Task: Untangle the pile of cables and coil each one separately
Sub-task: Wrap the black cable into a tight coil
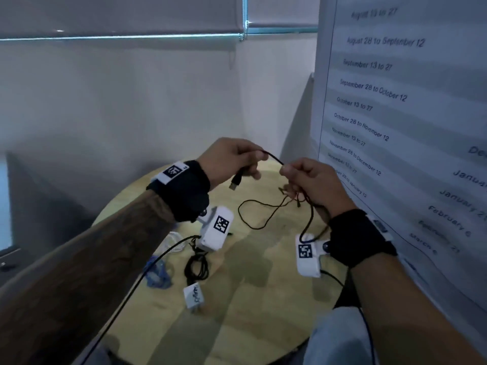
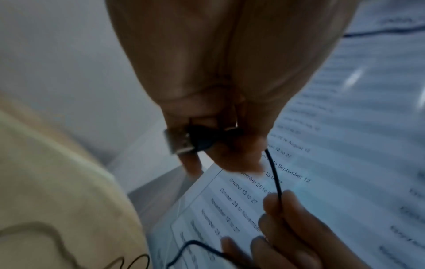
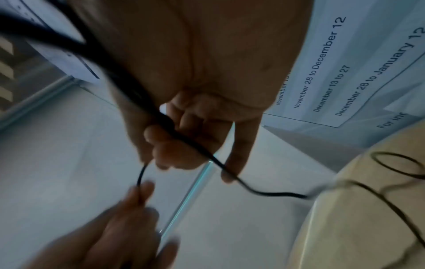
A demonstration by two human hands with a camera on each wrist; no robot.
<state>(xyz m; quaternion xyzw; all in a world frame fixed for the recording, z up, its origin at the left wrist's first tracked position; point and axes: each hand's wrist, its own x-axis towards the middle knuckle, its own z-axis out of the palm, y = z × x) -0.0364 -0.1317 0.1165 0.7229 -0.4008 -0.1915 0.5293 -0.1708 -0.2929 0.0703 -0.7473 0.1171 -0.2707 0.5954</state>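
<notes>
Above the round surface [image 1: 263,325], the left hand [image 1: 232,159] has its grip clamped on a black cable [image 1: 275,158] near its USB plug [image 1: 235,181]. At its 3 o'clock the right hand [image 1: 308,180] pinches the same cable, which trails down onto the surface. A coiled black cable [image 1: 196,267] lies at 7 o'clock.

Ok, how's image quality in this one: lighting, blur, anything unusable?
Head view: dim, bluish, but the cable between the left hand and right hand reads clearly; poster text soft. Left wrist: USB plug slightly blurred. Right wrist: motion smear on near cable, still usable.
</notes>
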